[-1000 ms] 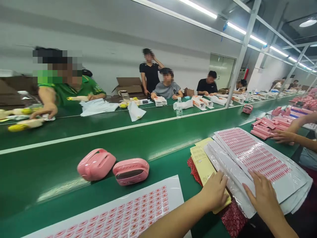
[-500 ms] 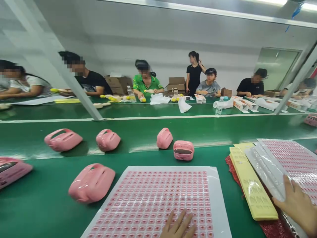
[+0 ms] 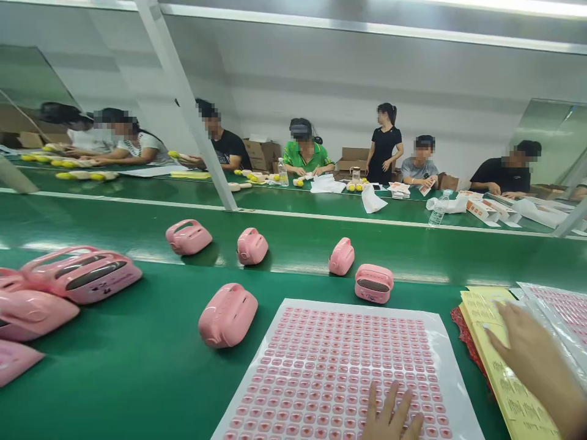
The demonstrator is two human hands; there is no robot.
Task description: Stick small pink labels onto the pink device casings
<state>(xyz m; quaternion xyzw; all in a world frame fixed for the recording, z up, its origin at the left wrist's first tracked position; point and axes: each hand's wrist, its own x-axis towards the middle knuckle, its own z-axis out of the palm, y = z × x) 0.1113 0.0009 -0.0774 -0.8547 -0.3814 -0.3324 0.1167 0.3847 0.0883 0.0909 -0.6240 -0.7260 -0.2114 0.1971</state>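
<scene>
A large white sheet of small pink stickers (image 3: 339,360) lies flat on the green table. On its near part rests my left hand (image 3: 392,415), fingers spread and nothing held. My right hand (image 3: 527,348) is over a stack of yellow label sheets (image 3: 518,385) at the right, slightly blurred, with its fingers stretched out and the thumb apart. Whether it presses on the yellow sheets or hovers just above them, I cannot tell. Red netting-like material (image 3: 468,339) shows under the stack's left edge. Beyond my right hand lie more pink sticker sheets in clear plastic (image 3: 564,311).
Pink plastic housings with handles stand around: one (image 3: 228,315) left of the sheet, one (image 3: 374,283) behind it, and a group (image 3: 82,275) at far left. Several more sit on the green belt (image 3: 293,250). Across it, people work at another bench behind a slanted metal post (image 3: 188,104).
My right hand has moved from the plastic-covered sticker sheets onto or over the yellow stack. The view has turned left, so things appear further right. My left hand stays on the sticker sheet.
</scene>
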